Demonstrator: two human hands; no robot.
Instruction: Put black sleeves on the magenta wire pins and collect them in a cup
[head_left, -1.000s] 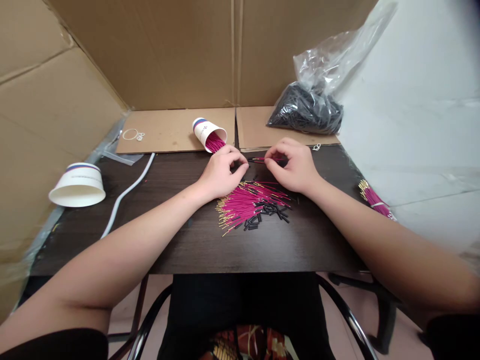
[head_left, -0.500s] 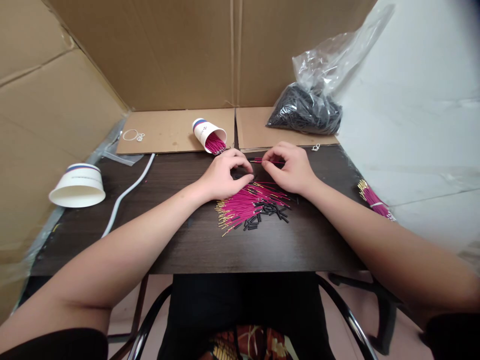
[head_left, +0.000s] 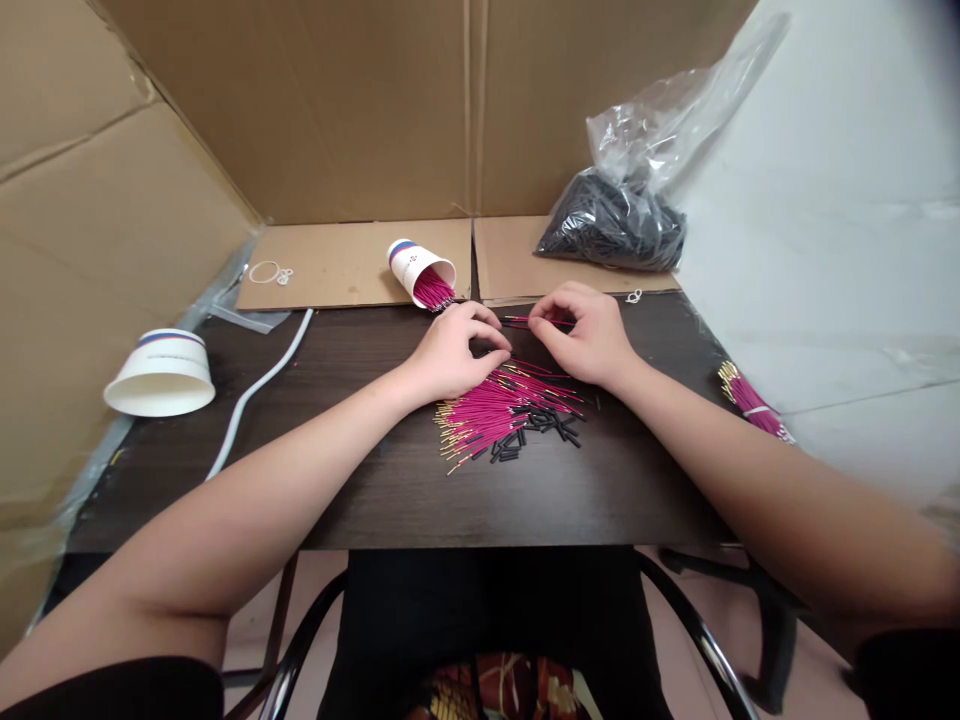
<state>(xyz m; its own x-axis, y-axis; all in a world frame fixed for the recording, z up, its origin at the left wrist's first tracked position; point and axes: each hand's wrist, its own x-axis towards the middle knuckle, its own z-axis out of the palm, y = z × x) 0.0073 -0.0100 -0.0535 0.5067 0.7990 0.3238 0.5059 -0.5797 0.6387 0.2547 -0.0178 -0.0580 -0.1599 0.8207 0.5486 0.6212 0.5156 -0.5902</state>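
My right hand (head_left: 581, 335) is closed in a pinch on a few thin magenta wires (head_left: 516, 321), which stick out to the left from its thumb and index finger. My left hand (head_left: 459, 350) hovers at the far edge of a pile of loose magenta wires (head_left: 487, 412); its fingers are curved, with a gap between thumb and index finger. The piled wires have gold-coloured tips and fan out on the dark table. Short black tubes (head_left: 551, 422) lie scattered against the pile's right and near side.
A paper cup (head_left: 411, 262) lies tipped over, full of magenta wires. Another paper cup (head_left: 161, 372) is at the left. A clear bag of black tubes (head_left: 611, 220) stands at the back right. A bundle of wires (head_left: 754, 402) lies by the right edge. A white cable (head_left: 259, 385) crosses the left side.
The whole view has shifted slightly. My right hand keeps its pinch on the wires, and my left hand's pose is nearly the same.
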